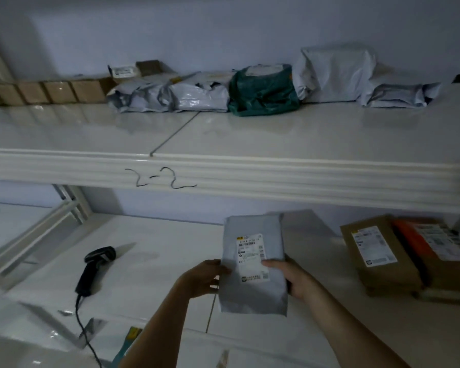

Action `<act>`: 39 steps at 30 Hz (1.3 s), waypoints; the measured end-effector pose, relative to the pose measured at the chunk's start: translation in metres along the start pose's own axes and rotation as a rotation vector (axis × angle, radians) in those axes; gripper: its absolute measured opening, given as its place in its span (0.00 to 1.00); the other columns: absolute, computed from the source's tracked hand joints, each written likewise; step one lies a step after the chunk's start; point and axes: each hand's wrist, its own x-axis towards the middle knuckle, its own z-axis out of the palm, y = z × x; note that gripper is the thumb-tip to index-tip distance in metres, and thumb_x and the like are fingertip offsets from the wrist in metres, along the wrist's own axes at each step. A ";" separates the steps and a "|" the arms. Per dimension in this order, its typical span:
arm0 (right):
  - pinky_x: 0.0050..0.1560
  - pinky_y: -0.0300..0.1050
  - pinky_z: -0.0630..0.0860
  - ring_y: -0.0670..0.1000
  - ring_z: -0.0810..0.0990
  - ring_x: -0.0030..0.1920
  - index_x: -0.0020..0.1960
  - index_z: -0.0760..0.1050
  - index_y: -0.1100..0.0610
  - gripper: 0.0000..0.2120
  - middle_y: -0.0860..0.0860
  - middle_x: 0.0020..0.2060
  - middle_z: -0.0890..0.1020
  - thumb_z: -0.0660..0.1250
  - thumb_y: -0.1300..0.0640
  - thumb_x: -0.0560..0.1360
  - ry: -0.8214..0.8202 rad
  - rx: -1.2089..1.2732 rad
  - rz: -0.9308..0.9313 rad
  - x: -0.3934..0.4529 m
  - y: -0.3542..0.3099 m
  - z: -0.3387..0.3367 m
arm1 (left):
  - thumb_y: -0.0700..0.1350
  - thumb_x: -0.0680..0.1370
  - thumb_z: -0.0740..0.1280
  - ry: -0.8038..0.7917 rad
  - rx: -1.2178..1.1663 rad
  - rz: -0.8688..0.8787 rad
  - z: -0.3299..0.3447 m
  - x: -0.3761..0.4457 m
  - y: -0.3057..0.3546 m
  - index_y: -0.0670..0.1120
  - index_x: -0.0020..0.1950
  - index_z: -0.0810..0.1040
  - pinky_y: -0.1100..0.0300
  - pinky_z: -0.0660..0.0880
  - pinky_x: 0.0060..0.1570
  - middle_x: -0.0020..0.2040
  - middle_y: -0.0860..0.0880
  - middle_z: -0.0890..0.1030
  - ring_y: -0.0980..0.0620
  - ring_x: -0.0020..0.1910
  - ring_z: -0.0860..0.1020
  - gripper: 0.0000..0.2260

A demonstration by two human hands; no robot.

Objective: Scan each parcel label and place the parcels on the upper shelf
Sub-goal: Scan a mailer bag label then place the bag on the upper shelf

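Both hands hold a flat grey plastic mailer parcel [252,264] upright above the white lower shelf [170,261], its white printed label [251,257] facing the camera. The left hand [205,278] grips the parcel's left edge with curled fingers, and the right hand [294,278] grips the right edge, thumb pressed on the label. A black handheld barcode scanner [96,269] with a cord lies on the lower shelf, well to the left. Brown cardboard boxes [383,256] sit stacked at the right. On the glossy white upper shelf [250,134], marked "2-2", a row of grey bags [202,95], a green plastic-wrapped parcel [262,92] and small cardboard boxes [56,91] lines the wall.
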 end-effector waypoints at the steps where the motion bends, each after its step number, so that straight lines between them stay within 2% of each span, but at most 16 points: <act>1: 0.42 0.50 0.84 0.59 0.87 0.49 0.63 0.75 0.59 0.19 0.60 0.52 0.86 0.69 0.70 0.75 -0.003 -0.011 -0.008 0.000 0.001 0.015 | 0.40 0.78 0.67 0.011 -0.013 0.015 -0.011 -0.009 -0.002 0.43 0.63 0.76 0.44 0.78 0.58 0.60 0.41 0.80 0.39 0.59 0.79 0.14; 5: 0.45 0.51 0.84 0.60 0.86 0.51 0.65 0.75 0.60 0.20 0.60 0.53 0.86 0.69 0.70 0.74 0.000 -0.059 -0.038 0.005 0.016 0.081 | 0.42 0.79 0.66 0.086 -0.049 0.051 -0.065 -0.050 -0.019 0.43 0.60 0.79 0.47 0.79 0.56 0.57 0.42 0.82 0.41 0.54 0.80 0.11; 8: 0.51 0.55 0.83 0.61 0.85 0.54 0.65 0.75 0.60 0.21 0.60 0.54 0.85 0.70 0.70 0.73 0.003 -0.072 -0.052 0.011 0.030 0.129 | 0.46 0.80 0.65 0.166 -0.030 0.052 -0.113 -0.075 -0.037 0.42 0.60 0.79 0.46 0.78 0.58 0.57 0.42 0.81 0.39 0.56 0.80 0.12; 10: 0.55 0.59 0.81 0.62 0.85 0.55 0.66 0.75 0.60 0.23 0.60 0.56 0.85 0.72 0.69 0.72 0.001 -0.100 -0.073 0.017 0.039 0.162 | 0.49 0.80 0.64 0.262 -0.028 0.067 -0.147 -0.089 -0.050 0.43 0.61 0.77 0.48 0.79 0.55 0.56 0.42 0.81 0.40 0.56 0.80 0.13; 12: 0.56 0.62 0.81 0.62 0.85 0.54 0.65 0.75 0.59 0.24 0.59 0.55 0.85 0.74 0.67 0.71 0.028 -0.134 -0.083 0.019 0.047 0.191 | 0.48 0.80 0.64 0.363 -0.053 0.077 -0.173 -0.101 -0.061 0.43 0.61 0.77 0.50 0.80 0.50 0.54 0.43 0.81 0.42 0.52 0.81 0.13; 14: 0.56 0.64 0.81 0.61 0.86 0.52 0.64 0.76 0.57 0.24 0.58 0.54 0.86 0.76 0.66 0.70 0.072 -0.158 -0.085 0.024 0.056 0.217 | 0.47 0.80 0.63 0.425 -0.090 0.069 -0.194 -0.113 -0.071 0.43 0.60 0.77 0.50 0.79 0.50 0.52 0.43 0.81 0.43 0.49 0.81 0.12; 18: 0.56 0.64 0.81 0.60 0.86 0.51 0.63 0.76 0.57 0.25 0.56 0.54 0.86 0.78 0.65 0.68 0.137 -0.175 -0.109 0.044 0.068 0.256 | 0.45 0.81 0.62 0.462 -0.132 0.048 -0.233 -0.123 -0.080 0.43 0.58 0.77 0.50 0.76 0.50 0.48 0.43 0.80 0.43 0.45 0.78 0.09; 22: 0.53 0.59 0.82 0.59 0.86 0.50 0.59 0.77 0.58 0.21 0.56 0.52 0.86 0.76 0.66 0.69 0.201 -0.153 -0.132 0.075 0.070 0.285 | 0.43 0.81 0.60 0.575 -0.126 0.055 -0.276 -0.107 -0.083 0.43 0.58 0.77 0.52 0.74 0.46 0.45 0.44 0.78 0.46 0.42 0.75 0.09; 25: 0.47 0.52 0.82 0.57 0.85 0.48 0.58 0.76 0.57 0.20 0.55 0.49 0.85 0.76 0.67 0.69 0.251 -0.153 -0.158 0.105 0.075 0.304 | 0.44 0.79 0.63 0.766 -0.033 0.064 -0.309 -0.094 -0.083 0.41 0.55 0.78 0.52 0.75 0.38 0.42 0.43 0.78 0.46 0.37 0.74 0.09; 27: 0.45 0.50 0.82 0.57 0.85 0.47 0.59 0.76 0.57 0.21 0.54 0.49 0.85 0.77 0.67 0.68 0.271 -0.145 -0.173 0.127 0.081 0.315 | 0.47 0.77 0.67 0.879 0.114 0.064 -0.330 -0.087 -0.081 0.43 0.51 0.78 0.52 0.76 0.39 0.44 0.43 0.80 0.44 0.39 0.77 0.08; 29: 0.48 0.53 0.83 0.57 0.84 0.48 0.59 0.75 0.56 0.22 0.54 0.50 0.84 0.77 0.66 0.68 0.292 -0.147 -0.171 0.148 0.083 0.325 | 0.47 0.75 0.69 0.926 0.170 0.026 -0.349 -0.081 -0.076 0.44 0.55 0.77 0.55 0.75 0.43 0.51 0.43 0.81 0.41 0.49 0.79 0.12; 32: 0.51 0.56 0.83 0.58 0.84 0.50 0.60 0.75 0.56 0.23 0.54 0.51 0.84 0.77 0.66 0.67 0.292 -0.137 -0.163 0.176 0.084 0.340 | 0.46 0.74 0.70 0.897 0.213 -0.121 -0.384 -0.061 -0.073 0.42 0.66 0.70 0.52 0.75 0.57 0.62 0.39 0.76 0.39 0.59 0.76 0.23; 34: 0.51 0.56 0.83 0.58 0.84 0.50 0.60 0.75 0.57 0.24 0.55 0.52 0.84 0.77 0.67 0.67 0.294 -0.138 -0.161 0.192 0.081 0.348 | 0.47 0.72 0.72 0.810 0.201 -0.208 -0.405 -0.043 -0.072 0.39 0.69 0.66 0.52 0.74 0.59 0.64 0.38 0.74 0.39 0.62 0.74 0.29; 36: 0.52 0.56 0.83 0.58 0.84 0.50 0.60 0.76 0.57 0.23 0.55 0.52 0.85 0.77 0.67 0.67 0.291 -0.147 -0.166 0.207 0.076 0.355 | 0.47 0.71 0.74 0.724 0.208 -0.259 -0.416 -0.028 -0.071 0.36 0.68 0.68 0.50 0.76 0.59 0.62 0.38 0.75 0.40 0.60 0.76 0.30; 39: 0.51 0.54 0.82 0.58 0.84 0.50 0.60 0.76 0.58 0.23 0.55 0.51 0.84 0.77 0.68 0.68 0.310 -0.164 -0.164 0.219 0.073 0.364 | 0.47 0.73 0.72 0.665 0.299 -0.326 -0.423 -0.014 -0.075 0.36 0.65 0.71 0.51 0.77 0.59 0.61 0.39 0.77 0.41 0.59 0.78 0.25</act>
